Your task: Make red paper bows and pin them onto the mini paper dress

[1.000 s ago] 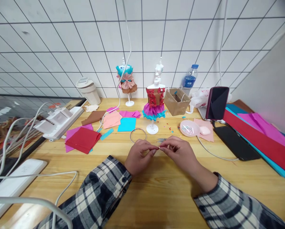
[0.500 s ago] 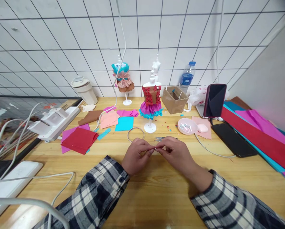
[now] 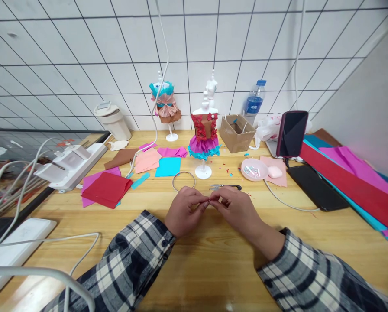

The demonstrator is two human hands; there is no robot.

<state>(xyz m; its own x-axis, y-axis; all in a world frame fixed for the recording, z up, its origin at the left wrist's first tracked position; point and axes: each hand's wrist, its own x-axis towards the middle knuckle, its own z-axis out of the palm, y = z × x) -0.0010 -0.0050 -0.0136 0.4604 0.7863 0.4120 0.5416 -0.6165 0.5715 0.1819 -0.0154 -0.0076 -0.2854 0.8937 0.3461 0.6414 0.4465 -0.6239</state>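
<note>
Your left hand (image 3: 185,212) and right hand (image 3: 237,209) pinch a tiny piece (image 3: 209,200), colour unclear, above the pale wooden surface (image 3: 200,277); it now shows less, suggesting a closer grip.

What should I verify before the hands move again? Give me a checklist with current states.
1. Hands free: not ok; left hand and right hand meet at pinched fingertips.
2. Pinched item identifiable: cannot tell; too small and covered.
3. Snips clear of right hand: cannot tell; they lie just beyond it, partly overlapped in view.
4. Red-trimmed mannequin upright: ok, standing on its white base.
5. Pink dish upright: ok, small pieces inside.
</note>
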